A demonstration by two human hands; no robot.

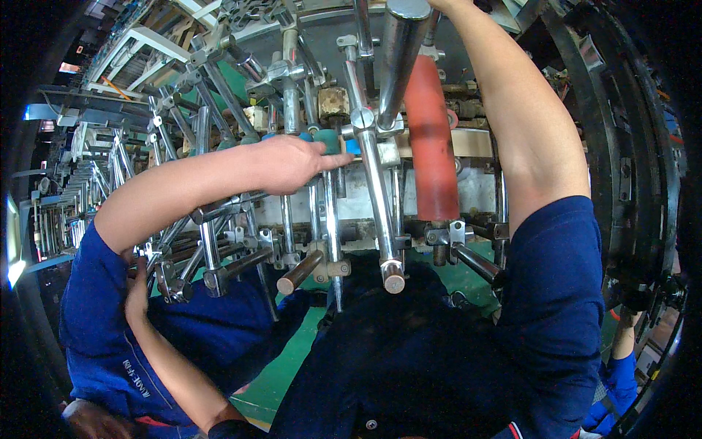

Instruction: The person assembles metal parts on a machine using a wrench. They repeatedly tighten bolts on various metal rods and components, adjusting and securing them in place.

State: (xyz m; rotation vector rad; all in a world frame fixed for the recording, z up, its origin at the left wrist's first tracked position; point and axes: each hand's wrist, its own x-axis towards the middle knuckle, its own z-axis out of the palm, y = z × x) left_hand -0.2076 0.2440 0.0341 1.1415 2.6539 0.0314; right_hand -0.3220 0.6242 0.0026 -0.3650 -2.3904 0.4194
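My right arm reaches up past a worn red roller [433, 146]. At the top edge my right hand [443, 4] is mostly cut off beside a thick steel bar [404, 55]; its fingers are hidden. On the left, my left hand [136, 298] is beside a co-worker's blue sleeve and a metal clamp [172, 285]; its fingers are too hidden to tell their grip. A co-worker's hand [289, 162] stretches in from the left, index finger pointing at a small blue piece [353, 147] near a green roller [326, 139]. A tan strip [475, 143] passes behind the red roller.
Chrome rods [376, 197] with clamps stand across the middle, several ends jutting toward me. The co-worker in blue [88, 322] is close on my left. A dark machine frame [614, 146] rises on the right, with another person's blue sleeve [621, 380] below it.
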